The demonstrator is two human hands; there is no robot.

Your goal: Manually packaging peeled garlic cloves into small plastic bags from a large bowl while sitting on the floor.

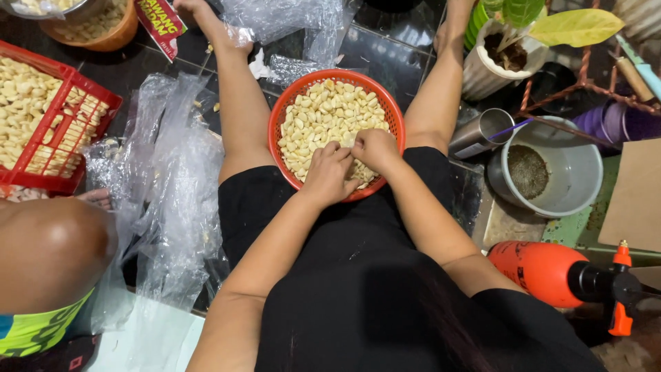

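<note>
Seated on the dark tiled floor, we work over a round red basket of peeled garlic cloves, which sits between our knees. Our left hand and right hand meet at the basket's near rim, both curled in on the cloves there — whether either pinches a single clove we cannot tell, since the knuckles hide the fingertips. The cloves look small, light, firm and likely a little slick, best taken one at a time between thumb and forefinger; the basket itself seems light and stiff enough to lift by its rim. Left of the basket lie crumpled clear plastic bags and a red crate with more cloves — right of it, a steel cup and a grey pot.
</note>
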